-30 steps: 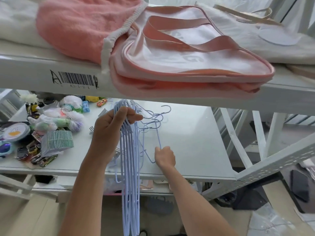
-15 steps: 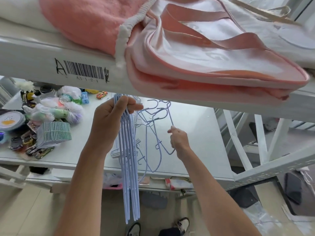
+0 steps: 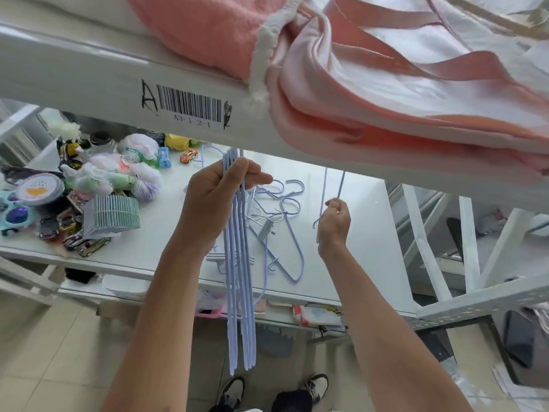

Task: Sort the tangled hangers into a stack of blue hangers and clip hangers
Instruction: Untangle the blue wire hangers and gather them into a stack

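Gripping blue hanger bundle (image 3: pixel 239 263), left hand (image 3: pixel 214 200); right hand (image 3: pixel 334 224) pinching single hanger (image 3: pixel 332 185), top hidden behind shelf beam (image 3: pixel 89 84).

Blue hangers (image 3: pixel 239 292) hanging bunched upright; tangled clip hangers (image 3: pixel 266 228) flat on shelf (image 3: pixel 341 248)

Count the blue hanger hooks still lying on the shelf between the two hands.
3. Two hooks lie side by side right of the left hand; a third hook lies just below. The bundle may hide others; the right hand holds another blue hanger.

Pink bag (image 3: pixel 416 93) above — toy cars (image 3: pixel 86 245), sunglasses (image 3: pixel 13 214) below
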